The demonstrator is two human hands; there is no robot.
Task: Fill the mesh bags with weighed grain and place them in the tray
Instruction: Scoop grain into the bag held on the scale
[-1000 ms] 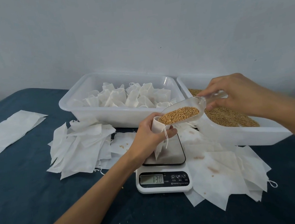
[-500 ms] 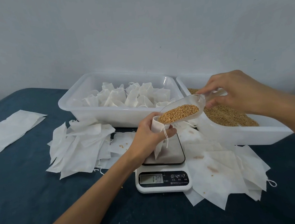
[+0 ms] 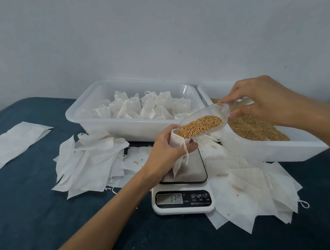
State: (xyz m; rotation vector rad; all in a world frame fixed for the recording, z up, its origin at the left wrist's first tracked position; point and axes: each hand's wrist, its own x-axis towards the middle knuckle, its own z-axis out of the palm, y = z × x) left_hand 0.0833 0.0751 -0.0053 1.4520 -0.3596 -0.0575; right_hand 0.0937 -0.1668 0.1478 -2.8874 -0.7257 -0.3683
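My left hand (image 3: 167,147) grips a white mesh bag (image 3: 177,163) by its open mouth, above the steel plate of a kitchen scale (image 3: 183,199) that reads 130. My right hand (image 3: 261,98) pinches the handle of a clear plastic scoop (image 3: 217,114). The scoop carries golden grain (image 3: 200,125) and tilts down, its tip at the bag's mouth. A white tray (image 3: 108,127) behind the scale holds several filled bags (image 3: 148,106). At the right, a second white tray (image 3: 272,151) holds loose grain (image 3: 254,129).
Piles of empty white bags lie left of the scale (image 3: 89,163) and right of it (image 3: 252,193). A flat stack of white sheets (image 3: 12,144) sits at the far left. A few spilled grains (image 3: 136,162) dot the dark blue cloth (image 3: 28,216). A pale wall stands behind.
My right hand has lifted the scoop's handle slightly, so the scoop tilts more steeply toward the bag. My left hand and the scale reading are the same.
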